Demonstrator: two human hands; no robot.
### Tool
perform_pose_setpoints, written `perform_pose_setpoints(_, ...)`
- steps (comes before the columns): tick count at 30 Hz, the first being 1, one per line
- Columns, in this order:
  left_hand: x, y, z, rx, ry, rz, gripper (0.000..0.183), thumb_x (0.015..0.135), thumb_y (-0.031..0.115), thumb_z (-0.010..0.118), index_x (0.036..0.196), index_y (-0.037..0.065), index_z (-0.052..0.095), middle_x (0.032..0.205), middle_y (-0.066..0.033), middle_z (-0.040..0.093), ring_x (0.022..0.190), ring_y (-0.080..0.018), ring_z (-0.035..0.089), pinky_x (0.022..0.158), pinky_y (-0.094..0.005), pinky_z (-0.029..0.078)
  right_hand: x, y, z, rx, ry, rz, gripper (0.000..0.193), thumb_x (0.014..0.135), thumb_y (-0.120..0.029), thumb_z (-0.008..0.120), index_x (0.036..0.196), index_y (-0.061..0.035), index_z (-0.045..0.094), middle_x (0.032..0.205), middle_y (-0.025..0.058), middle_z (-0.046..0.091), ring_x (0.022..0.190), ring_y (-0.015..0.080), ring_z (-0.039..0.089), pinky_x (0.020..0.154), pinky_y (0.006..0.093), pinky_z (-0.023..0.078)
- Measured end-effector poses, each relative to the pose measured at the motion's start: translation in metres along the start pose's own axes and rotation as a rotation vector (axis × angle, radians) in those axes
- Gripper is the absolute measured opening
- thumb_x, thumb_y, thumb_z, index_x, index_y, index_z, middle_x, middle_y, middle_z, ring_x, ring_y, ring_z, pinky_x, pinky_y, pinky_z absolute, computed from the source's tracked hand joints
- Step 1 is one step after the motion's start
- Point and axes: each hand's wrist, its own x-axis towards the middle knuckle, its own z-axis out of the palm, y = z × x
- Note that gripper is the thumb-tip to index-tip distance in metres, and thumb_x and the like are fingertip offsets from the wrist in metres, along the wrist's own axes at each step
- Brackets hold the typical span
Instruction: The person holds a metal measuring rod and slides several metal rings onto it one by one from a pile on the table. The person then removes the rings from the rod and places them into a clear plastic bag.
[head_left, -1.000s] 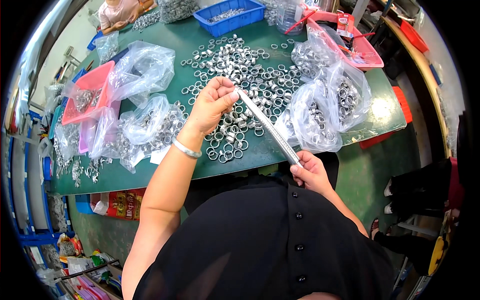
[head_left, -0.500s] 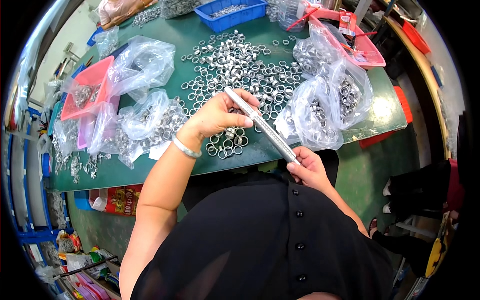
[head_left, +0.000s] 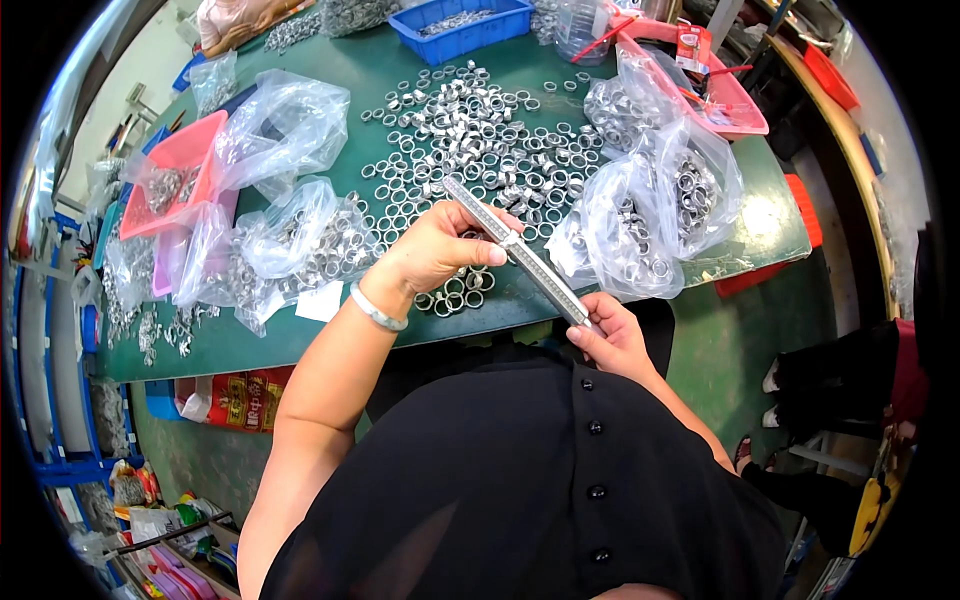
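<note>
A silver ring mandrel (head_left: 548,283) with graduated marks slants across the front of me, its thin end up and to the left. My right hand (head_left: 612,338) grips its thick lower end between thumb and fingers. Around its middle sits a silver ring (head_left: 511,240), pinched by the thumb and fingers of my left hand (head_left: 440,248); the fingers behind the mandrel are partly hidden. Beyond my hands a heap of loose silver rings (head_left: 475,130) spreads over the green table (head_left: 350,55). A few rings (head_left: 455,292) lie below my left hand.
Clear bags of rings lie at right (head_left: 632,235) and left (head_left: 300,245). A pink basket (head_left: 740,118) stands back right, another pink basket (head_left: 175,215) at left, and a blue tray (head_left: 460,40) at the back. Another person's arm (head_left: 240,30) rests at the far left table edge.
The mandrel has rolled so its marked scale faces up more, and its tip has shifted slightly left. My left hand has lowered a little. Both hands keep their hold.
</note>
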Motion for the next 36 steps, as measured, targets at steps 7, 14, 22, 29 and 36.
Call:
perform_pose_setpoints(7, -0.002, -0.003, -0.003, -0.047, -0.014, -0.025, 0.035, 0.065, -0.007, 0.064, 0.098, -0.003, 0.056, 0.09, -0.0097, 0.059, 0.082, -0.0154, 0.057, 0.071, -0.0241, 0.049, -0.001, -0.002, 0.001, -0.07, 0.001, -0.028, 0.017, 0.077, -0.005, 0.057, 0.091, -0.0019, 0.048, 0.075, -0.0031, 0.046, 0.06, 0.0016, 0.037, 0.053, 0.0155, 0.03)
perform_pose_setpoints(14, -0.002, -0.004, -0.001, -0.042, -0.019, -0.005, 0.034, 0.065, -0.005, 0.065, 0.098, -0.003, 0.055, 0.09, -0.009, 0.058, 0.081, -0.0152, 0.057, 0.071, -0.0239, 0.049, -0.002, -0.003, 0.001, -0.117, 0.021, -0.038, 0.017, 0.077, -0.005, 0.058, 0.09, -0.0013, 0.049, 0.074, -0.0031, 0.047, 0.061, 0.0027, 0.038, 0.055, 0.0163, 0.032)
perform_pose_setpoints(22, 0.001, 0.0, 0.007, 0.04, -0.021, 0.021, 0.031, 0.065, -0.004, 0.065, 0.095, -0.002, 0.056, 0.091, -0.0067, 0.057, 0.082, -0.0125, 0.055, 0.07, -0.0216, 0.045, -0.005, -0.002, -0.005, -0.153, 0.034, -0.042, 0.016, 0.076, -0.006, 0.058, 0.089, -0.0015, 0.05, 0.072, -0.003, 0.049, 0.062, 0.0024, 0.04, 0.055, 0.0169, 0.034)
perform_pose_setpoints(29, 0.012, 0.003, 0.006, -0.125, -0.026, 0.122, 0.027, 0.074, 0.007, 0.061, 0.099, -0.001, 0.054, 0.085, -0.0027, 0.054, 0.06, -0.0066, 0.041, 0.054, -0.0185, 0.033, -0.015, -0.007, -0.015, -0.116, 0.052, -0.066, 0.018, 0.077, -0.007, 0.058, 0.092, -0.0016, 0.049, 0.072, -0.0038, 0.047, 0.062, 0.0017, 0.039, 0.055, 0.0164, 0.033)
perform_pose_setpoints(36, 0.048, 0.04, 0.035, 0.103, 0.124, 0.224, 0.022, 0.081, 0.008, 0.053, 0.101, -0.002, 0.054, 0.066, 0.003, 0.048, 0.052, -0.004, 0.035, 0.047, -0.0182, 0.03, -0.047, -0.011, -0.04, 0.1, 0.115, -0.078, 0.019, 0.076, -0.005, 0.059, 0.091, -0.002, 0.047, 0.07, -0.0018, 0.048, 0.053, 0.0016, 0.041, 0.047, 0.0149, 0.032)
